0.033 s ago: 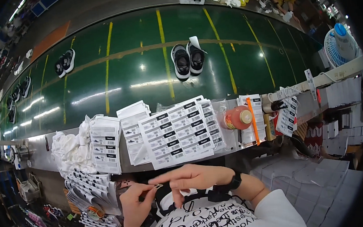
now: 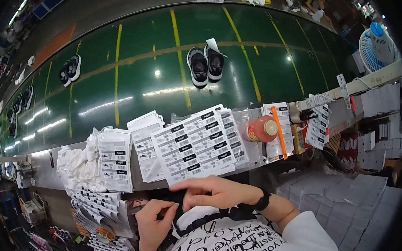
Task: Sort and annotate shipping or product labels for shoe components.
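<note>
My left hand [image 2: 156,224] is low in front of my shirt, thumb and forefinger pinched together. Whatever lies between those fingertips is too small to make out. My right hand [image 2: 220,192] is just to the right and a little higher, its forefinger stretched out to the left and the other fingers bent, with nothing seen in it. The two hands are apart. Right beyond them, at the bench edge, lie printed label sheets [image 2: 193,147] with rows of black-and-white labels. More label sheets [image 2: 115,163] are stacked to the left.
A pair of black-and-white sneakers [image 2: 206,64] stands on the green conveyor belt [image 2: 151,89]; another pair [image 2: 70,70] is farther left. Crumpled white paper [image 2: 79,165] lies left of the sheets. On the right are a jar [image 2: 261,129], an orange strip [image 2: 279,133] and a blue-and-white fan [image 2: 378,48].
My hands have moved apart: the right is slightly higher, its fingertips away from the left's. A small yellowish piece between them no longer shows clearly.
</note>
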`<state>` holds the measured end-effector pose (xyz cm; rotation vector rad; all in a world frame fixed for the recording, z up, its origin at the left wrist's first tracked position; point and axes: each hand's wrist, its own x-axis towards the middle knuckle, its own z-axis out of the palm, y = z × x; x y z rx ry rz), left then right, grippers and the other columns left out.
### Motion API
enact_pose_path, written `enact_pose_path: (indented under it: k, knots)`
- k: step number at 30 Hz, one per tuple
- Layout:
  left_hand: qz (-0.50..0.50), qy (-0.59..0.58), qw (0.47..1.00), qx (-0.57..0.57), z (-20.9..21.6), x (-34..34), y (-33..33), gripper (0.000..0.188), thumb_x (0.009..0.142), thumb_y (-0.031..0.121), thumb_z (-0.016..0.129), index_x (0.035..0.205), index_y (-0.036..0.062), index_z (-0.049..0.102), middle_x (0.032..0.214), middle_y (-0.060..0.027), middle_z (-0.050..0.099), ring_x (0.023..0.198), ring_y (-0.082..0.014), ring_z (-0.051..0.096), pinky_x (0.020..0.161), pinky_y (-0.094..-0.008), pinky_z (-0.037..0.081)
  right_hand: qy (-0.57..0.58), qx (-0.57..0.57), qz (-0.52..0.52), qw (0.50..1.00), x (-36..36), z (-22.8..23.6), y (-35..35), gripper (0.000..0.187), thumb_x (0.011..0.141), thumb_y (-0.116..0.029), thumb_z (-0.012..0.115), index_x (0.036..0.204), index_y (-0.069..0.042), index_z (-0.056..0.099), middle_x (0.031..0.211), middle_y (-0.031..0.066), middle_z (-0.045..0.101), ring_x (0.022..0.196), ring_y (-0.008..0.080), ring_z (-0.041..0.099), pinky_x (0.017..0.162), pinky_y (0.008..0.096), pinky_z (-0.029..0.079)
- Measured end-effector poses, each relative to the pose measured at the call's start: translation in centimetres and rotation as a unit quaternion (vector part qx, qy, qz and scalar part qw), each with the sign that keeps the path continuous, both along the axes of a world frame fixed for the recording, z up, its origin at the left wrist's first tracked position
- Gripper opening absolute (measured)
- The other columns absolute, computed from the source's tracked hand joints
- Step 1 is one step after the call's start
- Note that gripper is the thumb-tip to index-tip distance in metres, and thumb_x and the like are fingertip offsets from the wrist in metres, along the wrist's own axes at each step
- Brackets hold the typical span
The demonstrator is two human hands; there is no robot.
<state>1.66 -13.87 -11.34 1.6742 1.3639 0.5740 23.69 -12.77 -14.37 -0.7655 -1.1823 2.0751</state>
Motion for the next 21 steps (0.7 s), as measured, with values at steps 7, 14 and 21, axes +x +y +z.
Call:
enact_pose_path:
  k: [7,14,21]
  knots:
    - [-0.07,-0.074,0.994,-0.024,-1.8,6.9,1.4,0.009,0.079,0.004,0.072,0.085,-0.0009,0.068,0.073,-0.0061,0.065,0.06,-0.0074,0.059,0.055,-0.0209,0.046,-0.245,0.043,-0.141,0.958,3.5,-1.2,-3.7,0.02,0.085,-0.022,0.068,0.089,-0.003,0.067,0.078,0.008,0.06,0.071,0.0176,0.055,0.062,0.0294,0.043]
    - [-0.193,-0.084,0.977,0.047,-1.4,9.0,3.9,0.009,0.077,0.004,0.071,0.085,0.0001,0.069,0.072,-0.0075,0.065,0.061,-0.0128,0.059,0.057,-0.0243,0.047,0.097,-0.098,-0.229,0.964,7.1,-2.1,-4.5,0.02,0.095,-0.017,0.055,0.096,0.0,0.066,0.096,0.0053,0.064,0.077,0.0075,0.051,0.063,0.0208,0.04]
    - [-0.263,-0.106,0.953,-0.111,-7.5,7.9,7.5,0.018,0.079,0.014,0.074,0.09,0.0005,0.071,0.078,-0.0087,0.068,0.067,-0.0136,0.063,0.06,-0.0248,0.049,0.132,-0.187,-0.023,0.973,7.6,-5.2,-2.7,0.046,0.101,-0.022,0.042,0.145,-0.011,0.034,0.072,0.0051,0.064,0.06,0.008,0.056,0.058,0.0216,0.045]
